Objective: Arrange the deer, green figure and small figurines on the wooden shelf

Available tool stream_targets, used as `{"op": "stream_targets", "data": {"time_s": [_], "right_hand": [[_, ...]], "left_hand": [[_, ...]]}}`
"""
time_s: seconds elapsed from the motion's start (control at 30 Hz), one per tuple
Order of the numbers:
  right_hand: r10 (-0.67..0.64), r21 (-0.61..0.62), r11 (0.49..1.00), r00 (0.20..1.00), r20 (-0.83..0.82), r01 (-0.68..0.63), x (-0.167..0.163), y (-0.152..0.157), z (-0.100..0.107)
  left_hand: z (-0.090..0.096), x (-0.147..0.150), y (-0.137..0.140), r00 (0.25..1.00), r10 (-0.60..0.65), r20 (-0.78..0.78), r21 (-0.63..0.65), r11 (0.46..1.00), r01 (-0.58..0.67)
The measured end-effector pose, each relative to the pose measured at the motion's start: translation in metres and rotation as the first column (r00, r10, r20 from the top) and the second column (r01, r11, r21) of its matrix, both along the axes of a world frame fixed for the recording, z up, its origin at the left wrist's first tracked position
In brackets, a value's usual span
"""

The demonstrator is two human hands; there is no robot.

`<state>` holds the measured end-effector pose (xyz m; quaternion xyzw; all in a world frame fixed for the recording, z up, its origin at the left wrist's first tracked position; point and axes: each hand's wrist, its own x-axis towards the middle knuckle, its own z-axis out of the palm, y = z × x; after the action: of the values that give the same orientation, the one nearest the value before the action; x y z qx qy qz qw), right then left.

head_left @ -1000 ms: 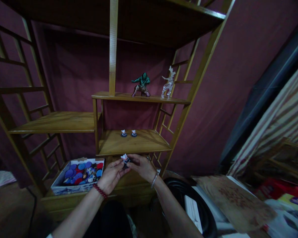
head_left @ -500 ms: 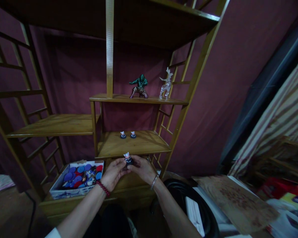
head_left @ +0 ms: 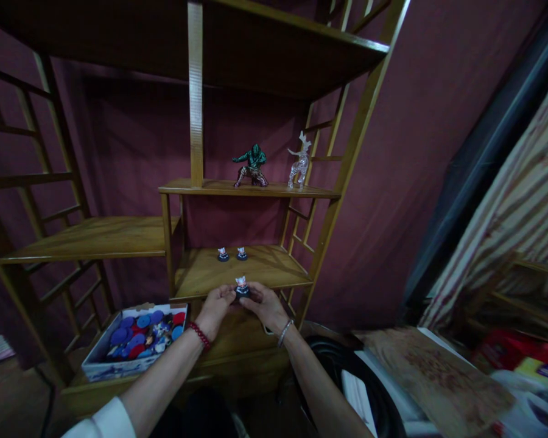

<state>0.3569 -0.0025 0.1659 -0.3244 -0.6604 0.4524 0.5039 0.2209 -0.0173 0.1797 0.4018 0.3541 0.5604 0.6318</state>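
A small white-headed figurine point(head_left: 242, 286) on a dark round base is held upright between my two hands, just in front of the lower shelf point(head_left: 256, 272). My left hand point(head_left: 216, 308), with a red bead bracelet at the wrist, grips the base from the left. On the other side, the fingers and thumb of my right hand point(head_left: 265, 306) close on the same base; a pale bracelet circles that wrist. Two matching figurines, the left one point(head_left: 223, 254) and the right one point(head_left: 242, 253), stand side by side farther back on this shelf.
A green-and-bronze crouching figure point(head_left: 253, 165) and a clear deer ornament point(head_left: 300, 160) stand one shelf up. At lower left, an open box point(head_left: 114, 368) holds several blue, purple and red discs and small figures. A wooden post point(head_left: 195, 97) rises from the upper shelf.
Both hands have moved slightly forward with the figurine, which now stands straighter and nearer the shelf edge. The view has tilted up a little.
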Motion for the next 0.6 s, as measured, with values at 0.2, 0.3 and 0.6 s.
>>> {"op": "stream_targets", "data": {"time_s": [0.2, 0.3, 0.6], "right_hand": [[-0.079, 0.026, 0.997, 0.993, 0.085, 0.077, 0.004, 0.013, 0.007], [-0.124, 0.037, 0.992, 0.982, 0.139, 0.120, 0.005, 0.022, 0.010], [-0.179, 0.087, 0.983, 0.953, 0.245, 0.162, 0.013, 0.053, 0.005]], "left_hand": [[-0.004, 0.005, 0.023, 0.960, 0.147, -0.238, 0.104, 0.987, -0.125], [-0.008, 0.004, 0.035, 0.932, 0.161, -0.326, 0.142, 0.983, -0.120], [-0.010, 0.000, 0.051, 0.812, 0.210, -0.545, 0.336, 0.942, -0.018]]}}
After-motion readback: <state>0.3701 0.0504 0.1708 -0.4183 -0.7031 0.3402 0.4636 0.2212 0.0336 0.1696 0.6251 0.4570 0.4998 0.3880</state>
